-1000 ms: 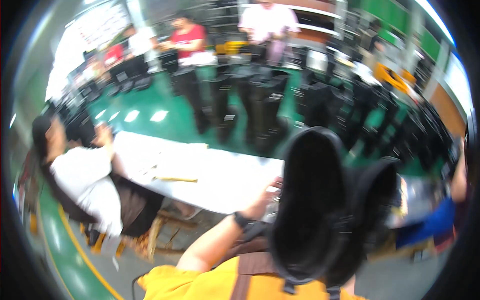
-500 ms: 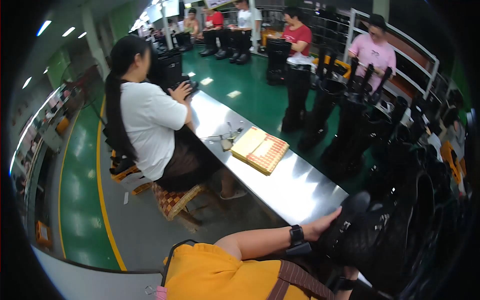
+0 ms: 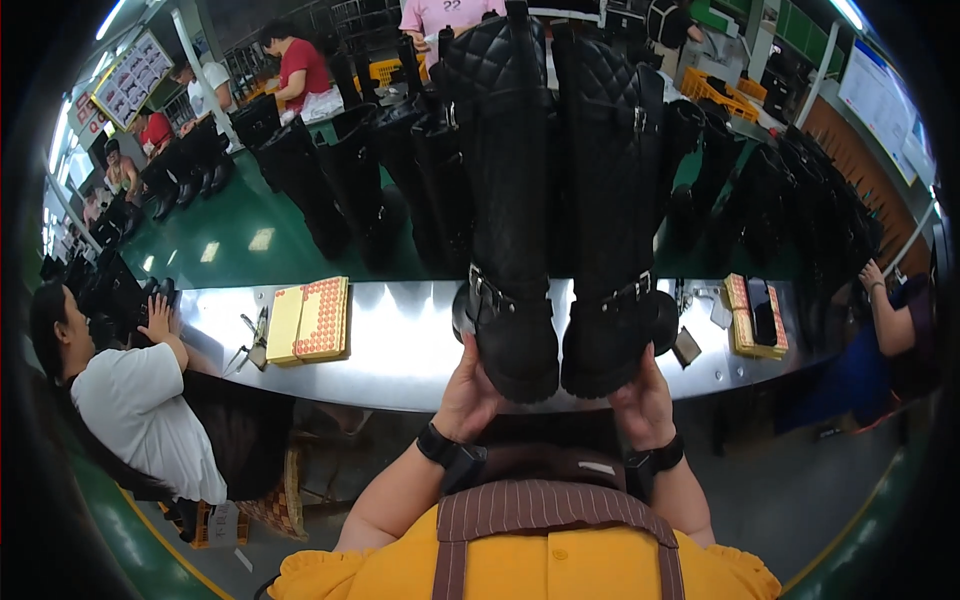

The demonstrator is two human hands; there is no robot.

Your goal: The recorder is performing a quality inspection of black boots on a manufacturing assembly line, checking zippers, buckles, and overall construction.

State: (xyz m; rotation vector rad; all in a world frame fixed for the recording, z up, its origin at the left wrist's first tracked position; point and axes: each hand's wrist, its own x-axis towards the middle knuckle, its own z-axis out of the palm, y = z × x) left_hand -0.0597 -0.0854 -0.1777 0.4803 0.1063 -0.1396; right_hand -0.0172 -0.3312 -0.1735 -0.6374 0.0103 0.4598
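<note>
Plainly, two tall black boots are being held upright side by side, the left boot (image 3: 510, 220) and the right boot (image 3: 608, 220), a thin gap showing between their lower ends. Two hands are gripping them from below: the left hand (image 3: 466, 398) is cupping the left boot's foot, the right hand (image 3: 643, 402) the right boot's, most fingers hiding behind the black material. From where I'm standing, I can't tell whether the soles are touching the metal counter (image 3: 400, 385); they are overlapping its near edge. Leftward, a wide stretch of shiny metal is running to one yellow stack (image 3: 310, 320), small tools (image 3: 257, 350) lying beyond. Rightward, a narrower stretch is leading to one small brown block (image 3: 685, 347) and a second yellow stack (image 3: 740, 310), one dark slab (image 3: 763, 312) resting on it. Past the far edge, a green surface (image 3: 220, 235) is carrying more boots (image 3: 370, 180), overlapping too much for counting. One white-shirted co-worker (image 3: 150, 390) is sitting at the left.
</note>
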